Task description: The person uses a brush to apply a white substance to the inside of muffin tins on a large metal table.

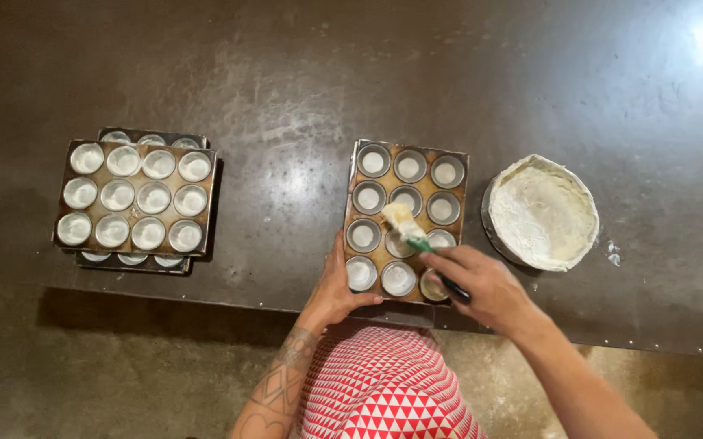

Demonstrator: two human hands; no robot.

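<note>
Holding the near-left corner of a twelve-cup muffin tray (406,189), the left hand (337,286) had its thumb over the rim by the nearest cup and the other fingers out of sight under the edge. The tray sat at the near edge of the dark worktop (302,73), w/ three cups across and four deep; each cup showed a pale greasy coat inside, and the flat metal between them looked brown and worn.

The right hand (481,284) was curled tight round the dark handle of a pastry brush (416,236) w/ a green ferrule. Its cream-loaded bristles sat over the middle cups of the tray.

Just right of the tray stood a round metal bowl (540,213) holding a thick off-white fat, smeared up the walls and over the rim. A few white specks lay on the worktop right of the bowl.

Well left of the tray was a stack of muffin trays (136,195); the top one's cups were all whitish inside.

No labels or signs visible.
</note>
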